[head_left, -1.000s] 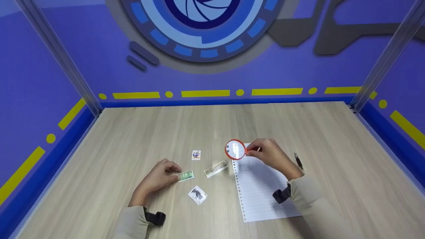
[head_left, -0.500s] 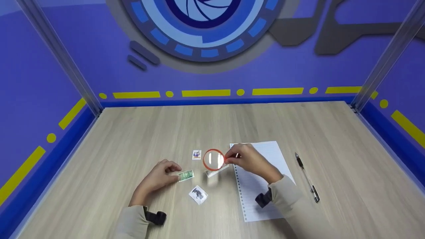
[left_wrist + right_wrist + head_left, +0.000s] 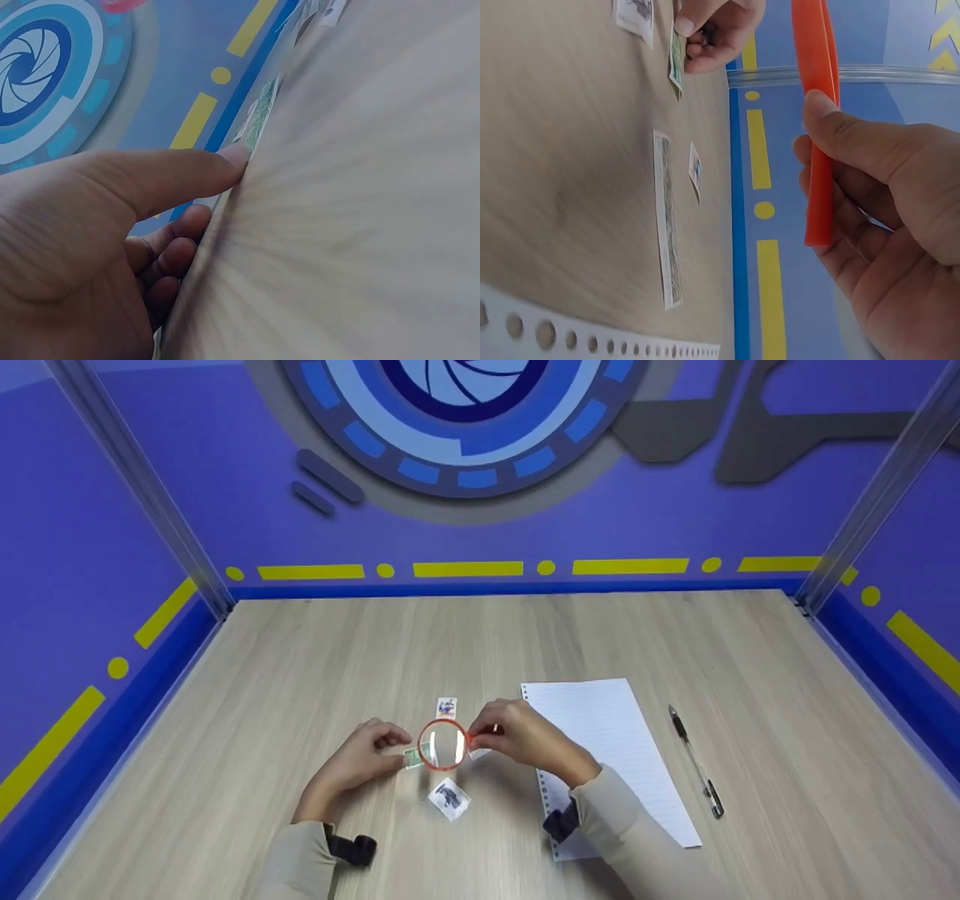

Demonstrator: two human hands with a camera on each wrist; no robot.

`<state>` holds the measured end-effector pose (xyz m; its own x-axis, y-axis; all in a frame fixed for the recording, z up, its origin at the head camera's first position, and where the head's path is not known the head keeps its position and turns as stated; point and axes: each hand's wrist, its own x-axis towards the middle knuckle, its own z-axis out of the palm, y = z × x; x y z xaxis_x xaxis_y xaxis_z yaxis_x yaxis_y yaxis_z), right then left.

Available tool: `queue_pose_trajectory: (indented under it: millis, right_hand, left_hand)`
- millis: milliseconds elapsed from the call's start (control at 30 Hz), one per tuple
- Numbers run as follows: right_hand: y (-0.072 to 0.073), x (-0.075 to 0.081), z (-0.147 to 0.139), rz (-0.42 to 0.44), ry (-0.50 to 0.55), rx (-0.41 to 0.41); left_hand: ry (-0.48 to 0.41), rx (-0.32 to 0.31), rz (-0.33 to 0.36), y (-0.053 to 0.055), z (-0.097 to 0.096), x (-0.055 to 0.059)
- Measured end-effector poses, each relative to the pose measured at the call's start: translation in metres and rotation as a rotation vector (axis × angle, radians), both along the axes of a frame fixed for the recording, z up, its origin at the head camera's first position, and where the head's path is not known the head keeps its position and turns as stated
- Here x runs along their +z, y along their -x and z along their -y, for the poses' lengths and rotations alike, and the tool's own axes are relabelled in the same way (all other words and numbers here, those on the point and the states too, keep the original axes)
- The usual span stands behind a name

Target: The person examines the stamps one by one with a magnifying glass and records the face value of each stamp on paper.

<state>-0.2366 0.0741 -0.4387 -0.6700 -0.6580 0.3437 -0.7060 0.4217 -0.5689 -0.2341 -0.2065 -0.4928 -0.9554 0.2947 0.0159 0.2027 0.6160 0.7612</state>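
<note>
In the head view my right hand (image 3: 521, 739) holds a magnifying glass (image 3: 420, 735) with an orange-red rim, close over the green stamp (image 3: 412, 758) and overlapping its right part. Its orange handle (image 3: 821, 180) lies between my thumb and fingers in the right wrist view. My left hand (image 3: 360, 761) rests on the table, its thumb tip (image 3: 236, 155) pressing the left end of the green stamp. The other fingers are bent and apart from the stamp. A long brownish stamp (image 3: 667, 221) lies to the right, mostly hidden behind the lens and right hand in the head view.
A small coloured stamp (image 3: 446, 707) lies behind the lens, and a stamp with a dark figure (image 3: 450, 799) lies in front. Lined, hole-punched paper (image 3: 600, 712) lies under the right forearm. A pen (image 3: 696, 761) lies right of it. Blue-purple walls (image 3: 480, 540) enclose the wooden table (image 3: 337, 645).
My right hand has carried the magnifying glass leftward, from the paper's corner, past the long stamp, to over the green stamp. The left hand has stayed in place.
</note>
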Motion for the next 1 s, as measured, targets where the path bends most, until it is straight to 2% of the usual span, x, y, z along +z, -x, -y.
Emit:
queue_pose_trajectory:
  millis: [200,400,733,1000]
  right_hand:
    - [-0.002,-0.003,0.010,-0.025,-0.013,0.021]
    - [-0.004,-0.003,0.018,-0.032,-0.021,0.037]
    - [-0.007,-0.002,0.023,-0.145,-0.027,0.105]
    - [-0.009,0.002,0.026,-0.169,-0.021,0.132]
  left_hand:
    - [-0.004,-0.008,0.011,0.001,0.000,0.000]
    - [-0.006,-0.024,-0.015,0.002,0.000,0.000]
    - [-0.020,-0.033,-0.032,0.003,0.000,-0.001]
    - [-0.028,-0.036,-0.024,0.003,0.002,-0.002]
